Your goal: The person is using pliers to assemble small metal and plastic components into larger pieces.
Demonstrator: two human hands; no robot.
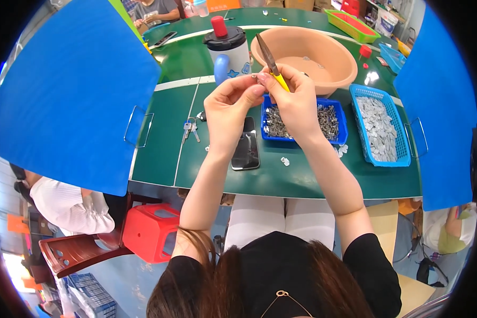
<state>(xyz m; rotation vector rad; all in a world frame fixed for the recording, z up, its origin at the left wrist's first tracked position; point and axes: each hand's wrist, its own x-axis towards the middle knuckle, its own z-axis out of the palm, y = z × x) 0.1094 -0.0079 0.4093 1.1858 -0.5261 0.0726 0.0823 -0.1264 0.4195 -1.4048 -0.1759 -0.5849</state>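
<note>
My left hand (230, 103) and my right hand (294, 100) meet above the green table. The left thumb and fingers are closed in a pinch on a small metal piece (255, 77), too small to make out fully. Right fingertips touch the same spot. Tucked in my right hand is a yellow-handled tool (269, 55) with a long, dark, pointed metal end aimed up and away; whether it is scissors or pliers I cannot tell. Below the right hand sits a blue tray (305, 140) of small metal parts, partly hidden by that hand and wrist.
Beyond my hands stand a lidded mug (225, 45) and a peach basin (344, 69). A light-blue basket (405, 153) of flat pale pieces lies right. A phone (246, 153) and keys (191, 130) lie left. Blue panels (74, 95) flank the table. Other people sit nearby.
</note>
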